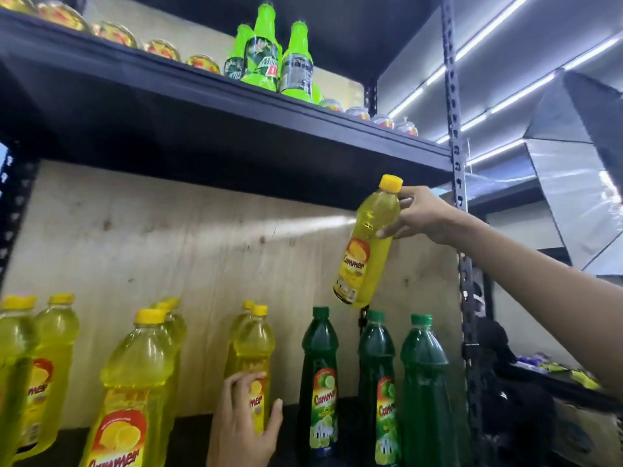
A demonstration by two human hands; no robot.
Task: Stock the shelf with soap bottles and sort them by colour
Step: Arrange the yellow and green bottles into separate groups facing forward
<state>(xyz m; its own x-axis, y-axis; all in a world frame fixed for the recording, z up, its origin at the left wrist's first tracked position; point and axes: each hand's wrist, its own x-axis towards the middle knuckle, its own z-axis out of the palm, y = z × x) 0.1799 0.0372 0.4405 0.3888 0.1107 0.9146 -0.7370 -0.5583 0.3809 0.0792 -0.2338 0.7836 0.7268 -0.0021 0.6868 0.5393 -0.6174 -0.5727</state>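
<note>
Nearest me, the left hand (241, 421) curls its fingers around a standing yellow bottle (251, 365) on the shelf (188, 429). Further up, the right hand (419, 215) pinches a raised yellow bottle (369, 244) by its neck, tilted, hanging above the green bottles (374, 389). That narrow neck grip could slip, I'd guess, dropping it onto the greens and toppling them. I count three green bottles and roughly nine yellow ones, some overlapping.
</note>
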